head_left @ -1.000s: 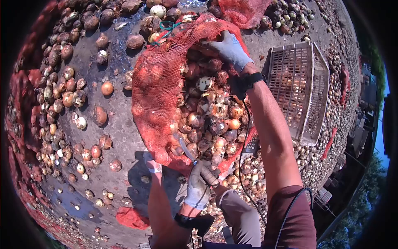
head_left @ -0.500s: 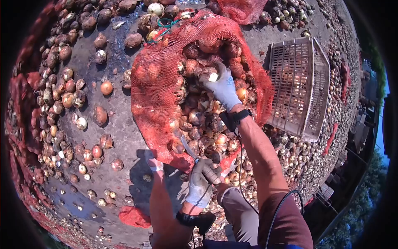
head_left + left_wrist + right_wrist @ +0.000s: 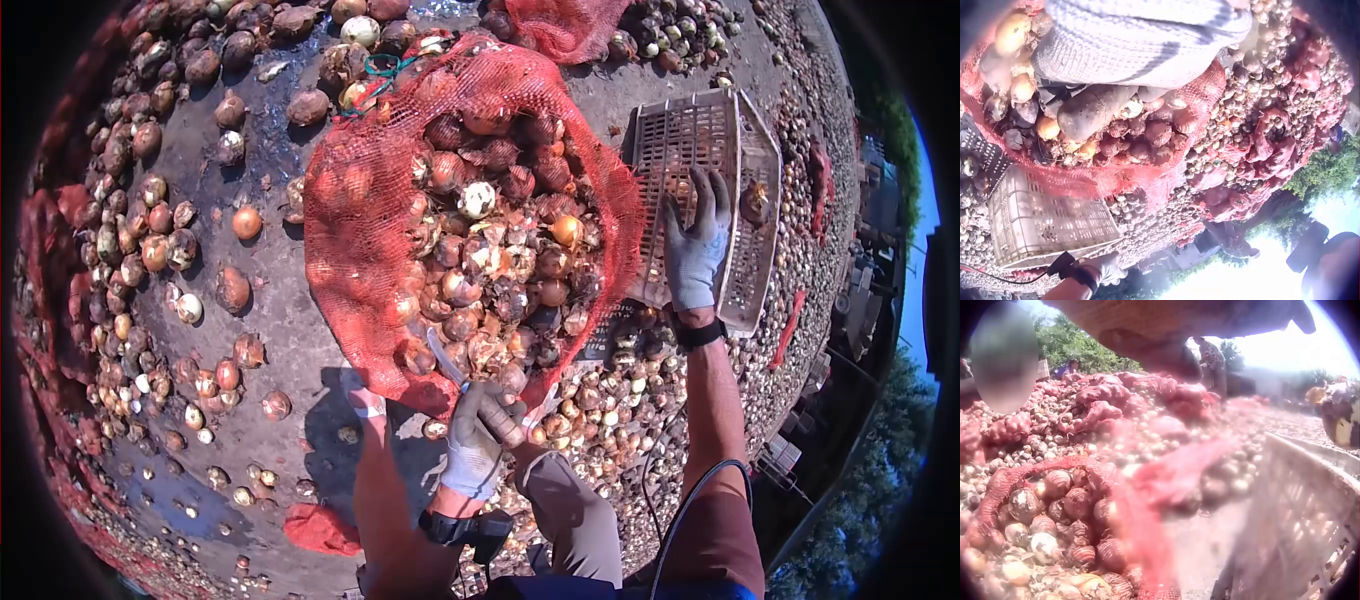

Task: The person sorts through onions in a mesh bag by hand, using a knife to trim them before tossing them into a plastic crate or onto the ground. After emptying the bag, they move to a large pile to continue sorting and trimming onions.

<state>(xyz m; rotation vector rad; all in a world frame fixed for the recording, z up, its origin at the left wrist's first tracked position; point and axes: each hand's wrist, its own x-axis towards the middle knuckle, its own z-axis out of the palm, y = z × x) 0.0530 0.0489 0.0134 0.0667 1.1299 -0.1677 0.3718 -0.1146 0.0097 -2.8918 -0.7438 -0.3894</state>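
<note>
My left hand (image 3: 474, 445) grips a knife whose curved blade (image 3: 443, 355) points up over the lower edge of an open red mesh sack (image 3: 355, 255) full of onions (image 3: 485, 255). My gloved right hand (image 3: 697, 245) has its fingers extended above a pale slatted crate (image 3: 748, 270). Just right of those fingers is a dark onion (image 3: 757, 203), apart from the hand; in the right wrist view the onion (image 3: 1341, 412) shows above the crate's rim (image 3: 1319, 459). The left glove (image 3: 1141, 44) hides the knife in the left wrist view.
Loose onions (image 3: 232, 288) lie on the grey ground left of the sack. Another red sack (image 3: 565, 25) lies beyond it, and an empty-looking red net (image 3: 320, 528) is at the lower left. A person (image 3: 1212, 365) stands in the background.
My right hand has moved from the sack's onions rightward to the crate, and it no longer holds an onion. The left hand still grips the knife in nearly the same place.
</note>
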